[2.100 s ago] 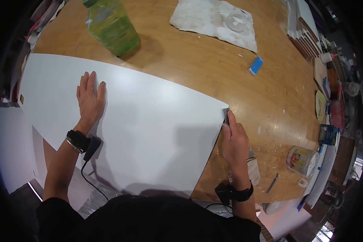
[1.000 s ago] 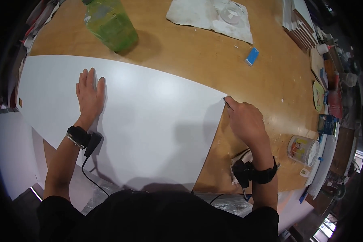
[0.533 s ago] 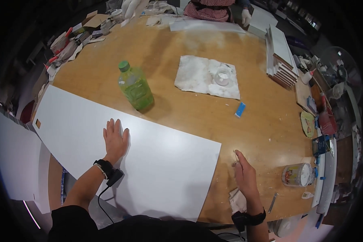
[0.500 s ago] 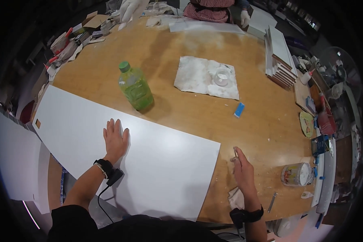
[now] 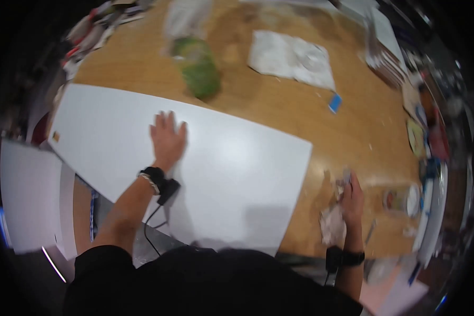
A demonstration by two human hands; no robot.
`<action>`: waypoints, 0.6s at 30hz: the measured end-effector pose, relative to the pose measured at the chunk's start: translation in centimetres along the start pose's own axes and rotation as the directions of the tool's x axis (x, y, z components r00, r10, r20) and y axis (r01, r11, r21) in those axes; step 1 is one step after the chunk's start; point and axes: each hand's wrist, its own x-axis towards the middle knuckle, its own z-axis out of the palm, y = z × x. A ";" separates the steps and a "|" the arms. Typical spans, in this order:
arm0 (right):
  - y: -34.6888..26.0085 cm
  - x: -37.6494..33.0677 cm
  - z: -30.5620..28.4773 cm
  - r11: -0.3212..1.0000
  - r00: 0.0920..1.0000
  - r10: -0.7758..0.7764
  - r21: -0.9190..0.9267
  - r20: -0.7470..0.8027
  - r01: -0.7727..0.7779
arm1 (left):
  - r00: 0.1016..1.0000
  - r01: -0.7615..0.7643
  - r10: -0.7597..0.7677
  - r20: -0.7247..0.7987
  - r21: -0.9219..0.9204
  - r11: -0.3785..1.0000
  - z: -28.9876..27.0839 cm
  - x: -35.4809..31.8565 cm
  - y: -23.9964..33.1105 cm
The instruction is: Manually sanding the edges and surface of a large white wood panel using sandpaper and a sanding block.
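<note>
A large white sheet (image 5: 231, 168) lies across the near part of the wooden table (image 5: 279, 110), overhanging its front edge. My left hand (image 5: 167, 138) rests flat on the sheet, fingers spread, a black band on its wrist. My right hand (image 5: 351, 196) is off the sheet, over bare wood to the right of its right edge. Something small and pale shows at its fingertips, but the picture is blurred. A crumpled white tissue (image 5: 332, 231) lies just left of my right wrist.
A green bottle (image 5: 199, 71) stands behind the sheet. A crumpled white cloth (image 5: 292, 58) lies at the back. A small blue piece (image 5: 334, 102) sits mid-table. A clear jar (image 5: 400, 200), pens and clutter crowd the right edge. Another white board (image 5: 29, 200) stands lower left.
My right hand has left the sheet's right edge and moved right and down onto the bare wood near the tissue. My left hand stays flat on the sheet. The view has shifted.
</note>
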 end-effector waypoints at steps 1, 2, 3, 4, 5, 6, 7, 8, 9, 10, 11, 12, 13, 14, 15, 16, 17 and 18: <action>2.1 0.3 -1.0 0.968 0.977 -0.191 -0.181 -0.093 0.172 | 1.000 0.003 -0.003 0.003 -0.008 1.000 -1.1 0.3 0.0; 3.4 0.5 -1.9 0.956 0.972 -0.178 -0.260 -0.151 0.135 | 1.000 0.019 -0.019 0.018 -0.011 1.000 -1.3 0.4 0.0; 4.6 0.4 -2.6 0.938 0.964 -0.180 -0.331 -0.198 0.107 | 0.998 0.029 -0.027 0.062 -0.025 0.999 -1.4 0.6 0.0; 6.2 0.1 -3.3 0.941 0.965 -0.147 -0.331 -0.219 0.068 | 0.997 -0.005 0.008 0.080 -0.036 0.999 -1.0 0.6 0.5; 6.8 -0.1 -3.6 0.912 0.931 -0.245 -0.390 -0.269 0.128 | 0.995 0.007 -0.003 0.099 -0.046 0.999 -0.5 0.8 0.8; 7.5 -0.8 -3.7 0.874 0.886 -0.345 -0.451 -0.309 0.183 | 0.993 0.022 -0.016 0.115 -0.053 0.998 -0.2 0.9 1.2; 8.0 -2.0 -4.0 0.886 0.933 -0.232 -0.456 -0.277 0.085 | 0.989 0.028 -0.021 0.148 -0.041 0.999 0.0 0.9 1.6; 7.2 -3.0 -2.9 0.894 0.937 -0.213 -0.442 -0.278 0.072 | 0.988 0.012 -0.007 0.155 -0.028 1.000 0.3 0.8 1.3; 6.4 -4.3 -1.7 0.867 0.906 -0.352 -0.447 -0.236 0.221 | 0.988 0.021 -0.017 0.153 -0.031 0.999 0.3 0.6 0.9; 5.9 -5.5 -0.6 0.819 0.852 -0.486 -0.443 -0.195 0.366 | 0.988 0.032 -0.027 0.149 -0.031 0.999 0.0 0.2 0.6; 5.9 -6.6 0.8 0.830 0.861 -0.465 -0.439 -0.205 0.344 | 0.987 0.010 -0.006 0.161 -0.029 1.000 -0.1 0.0 0.8; 6.3 -7.4 2.5 0.787 0.888 -0.448 -0.517 -0.104 0.337 | 0.987 0.020 -0.014 0.158 -0.033 0.999 -0.3 0.0 1.1; 6.8 -8.1 3.4 0.736 0.908 -0.419 -0.586 0.000 0.340 | 0.988 0.031 -0.025 0.154 -0.037 0.999 -0.4 0.1 1.3; 7.2 -7.6 3.6 0.747 0.915 -0.404 -0.579 -0.005 0.327 | 0.987 0.016 -0.012 0.163 -0.028 0.999 0.0 0.2 1.2; 7.4 -5.9 3.7 0.781 0.909 -0.404 -0.556 -0.100 0.286 | 0.988 0.003 0.003 0.152 -0.036 0.999 0.1 0.4 1.1; 7.1 -4.8 3.7 0.807 0.895 -0.403 -0.537 -0.193 0.247 | 0.990 -0.005 0.013 0.142 -0.053 0.999 -0.2 0.3 0.3; 7.5 -3.1 3.6 0.827 0.867 -0.420 -0.506 -0.268 0.244 | 0.993 -0.030 0.036 0.117 -0.055 0.998 0.0 0.5 0.0; 8.0 -1.6 3.1 0.842 0.831 -0.434 -0.485 -0.348 0.237 | 0.990 -0.052 0.060 0.126 -0.067 0.996 0.3 0.6 0.3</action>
